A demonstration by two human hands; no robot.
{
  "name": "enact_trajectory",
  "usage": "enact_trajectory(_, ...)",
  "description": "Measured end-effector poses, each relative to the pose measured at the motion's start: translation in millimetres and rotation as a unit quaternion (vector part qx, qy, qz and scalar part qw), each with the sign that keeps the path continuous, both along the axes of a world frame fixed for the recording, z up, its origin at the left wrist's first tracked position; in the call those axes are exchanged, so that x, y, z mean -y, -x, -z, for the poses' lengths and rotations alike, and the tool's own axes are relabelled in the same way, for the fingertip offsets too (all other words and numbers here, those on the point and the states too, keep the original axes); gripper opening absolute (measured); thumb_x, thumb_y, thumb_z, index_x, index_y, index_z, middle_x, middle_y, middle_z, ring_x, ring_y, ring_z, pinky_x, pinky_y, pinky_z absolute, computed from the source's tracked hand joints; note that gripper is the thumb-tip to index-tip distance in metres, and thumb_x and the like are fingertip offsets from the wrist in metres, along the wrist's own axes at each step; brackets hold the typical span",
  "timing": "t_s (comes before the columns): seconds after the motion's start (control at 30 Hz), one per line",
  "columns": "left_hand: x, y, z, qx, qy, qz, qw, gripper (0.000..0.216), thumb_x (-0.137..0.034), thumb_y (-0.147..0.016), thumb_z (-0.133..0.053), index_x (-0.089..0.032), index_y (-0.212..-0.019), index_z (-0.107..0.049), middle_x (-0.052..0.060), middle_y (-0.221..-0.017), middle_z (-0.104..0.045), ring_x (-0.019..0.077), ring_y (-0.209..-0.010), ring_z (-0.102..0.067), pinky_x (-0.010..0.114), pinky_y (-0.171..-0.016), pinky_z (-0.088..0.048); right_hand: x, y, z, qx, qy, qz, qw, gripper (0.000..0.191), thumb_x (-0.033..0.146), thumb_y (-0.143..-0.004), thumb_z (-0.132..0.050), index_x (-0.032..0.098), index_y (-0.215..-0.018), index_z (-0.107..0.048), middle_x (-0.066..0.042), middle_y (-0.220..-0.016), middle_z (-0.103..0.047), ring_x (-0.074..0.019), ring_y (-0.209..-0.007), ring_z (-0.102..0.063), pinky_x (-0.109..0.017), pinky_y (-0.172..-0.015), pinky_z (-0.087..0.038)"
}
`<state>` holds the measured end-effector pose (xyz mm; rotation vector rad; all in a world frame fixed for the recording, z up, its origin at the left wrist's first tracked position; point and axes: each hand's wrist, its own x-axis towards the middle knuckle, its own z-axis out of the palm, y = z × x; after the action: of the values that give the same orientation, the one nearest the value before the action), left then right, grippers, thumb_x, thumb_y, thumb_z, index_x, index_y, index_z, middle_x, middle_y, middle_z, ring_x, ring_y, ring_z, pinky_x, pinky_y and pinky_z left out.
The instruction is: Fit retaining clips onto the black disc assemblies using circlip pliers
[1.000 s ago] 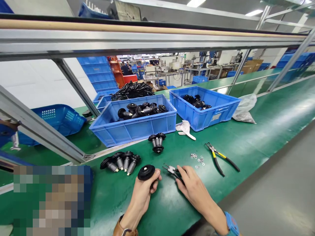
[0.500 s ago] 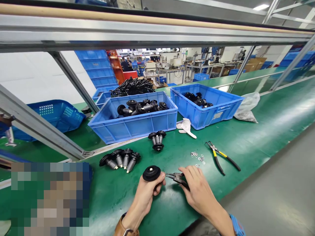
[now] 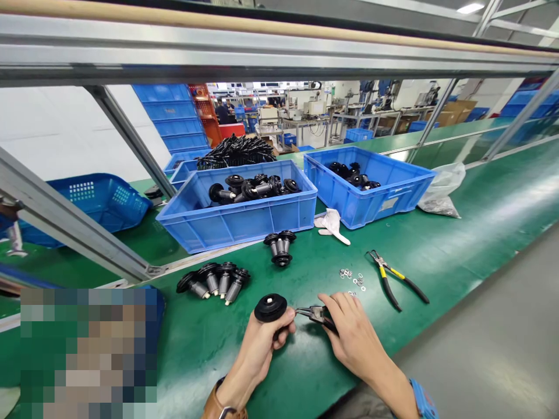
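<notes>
My left hand (image 3: pixel 273 334) is wrapped round a black roller-like part (image 3: pixel 271 307), its wide disc end up and a pale tip at the centre. In my right hand (image 3: pixel 351 326) are pliers (image 3: pixel 318 314) with thin pointed jaws, which reach left to the fingers of my left hand. Whether the jaws hold anything is too small to tell. Small metal rings (image 3: pixel 358 281) lie scattered beyond my right hand. To their right rests a second pair of pliers (image 3: pixel 388 276) with black and yellow handles. Several similar black and grey parts (image 3: pixel 218 282) lie left of my hands.
More such parts (image 3: pixel 279 249) stand beyond my left hand. Two blue bins (image 3: pixel 240 221) (image 3: pixel 384 201) hold black parts at the back. A white glove (image 3: pixel 332 226) lies between them, and a clear plastic bag (image 3: pixel 443 189) sits at right. A metal frame post (image 3: pixel 78 227) slants at left.
The view has shifted very slightly. Both hands keep nearly the same pose, with the pliers' tips still beside the left hand's fingers.
</notes>
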<state>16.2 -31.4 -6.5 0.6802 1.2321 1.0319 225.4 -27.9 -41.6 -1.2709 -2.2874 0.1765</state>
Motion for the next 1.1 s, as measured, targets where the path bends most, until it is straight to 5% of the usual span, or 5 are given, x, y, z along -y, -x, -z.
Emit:
enact_trajectory(0.27, 0, 0, 2.2, 0.019, 0.0, 0.009, 1.0, 0.039, -0.045, -0.065, -0.087, -0.012, -0.074, -0.07, 0.001, -0.058, -0.061, 0.0041, -0.046, -0.042, 0.017, -0.043, -0.023, 0, -2, -0.2, 0.039, -0.074, 0.019, 0.996, 0.058, 0.006, -0.09, -0.048, 0.012, -0.147, -0.04, -0.013, -0.108, -0.055, -0.0286, -0.097, -0.048, -0.046, -0.083, -0.045)
enact_trajectory(0.53, 0, -1, 4.1, -0.049, -0.045, 0.026, 0.997, 0.042, -0.049, -0.069, -0.086, -0.012, -0.083, -0.073, 0.003, -0.063, -0.065, 0.0066, -0.05, -0.043, 0.018, -0.045, -0.029, 0, -8, -3.3, 0.01, -0.081, 0.034, 0.996, 0.044, 0.008, -0.09, -0.046, 0.014, -0.133, -0.051, -0.01, -0.099, -0.057, -0.0255, -0.086, -0.05, -0.04, -0.073, -0.045)
enact_trajectory(0.73, 2, -3, 6.5, -0.173, -0.178, 0.014, 0.969, 0.023, -0.034, -0.068, -0.084, -0.016, -0.077, -0.074, 0.007, -0.074, -0.075, 0.0221, -0.073, -0.066, 0.032, -0.074, -0.054, 14, -14, -14.8, -0.047, -0.06, 0.038, 0.996, 0.035, 0.015, -0.092, -0.05, 0.019, -0.126, -0.052, -0.009, -0.098, -0.057, -0.0247, -0.085, -0.054, -0.037, -0.072, -0.046)
enact_trajectory(1.0, 3, -2, 16.3, -0.255, -0.261, 0.082, 0.927, 0.006, -0.02, -0.076, -0.071, -0.017, -0.08, -0.073, 0.008, -0.082, -0.075, 0.0246, -0.08, -0.068, 0.033, -0.079, -0.053, 27, -5, -31.2, -0.069, -0.017, 0.018, 0.997, 0.028, 0.017, -0.094, -0.05, 0.022, -0.121, -0.053, -0.007, -0.095, -0.058, -0.0224, -0.079, -0.054, -0.034, -0.066, -0.045)
enact_trajectory(1.1, 4, -1, 22.1, -0.294, -0.237, 0.063, 0.924, 0.02, -0.026, -0.083, -0.068, -0.018, -0.101, -0.072, 0.01, -0.1, -0.076, 0.0272, -0.094, -0.068, 0.037, -0.087, -0.052, 27, -5, -28.6, -0.075, -0.005, 0.028, 0.997, 0.023, 0.018, -0.096, -0.049, 0.022, -0.119, -0.053, -0.006, -0.094, -0.057, -0.0222, -0.08, -0.055, -0.034, -0.067, -0.046)
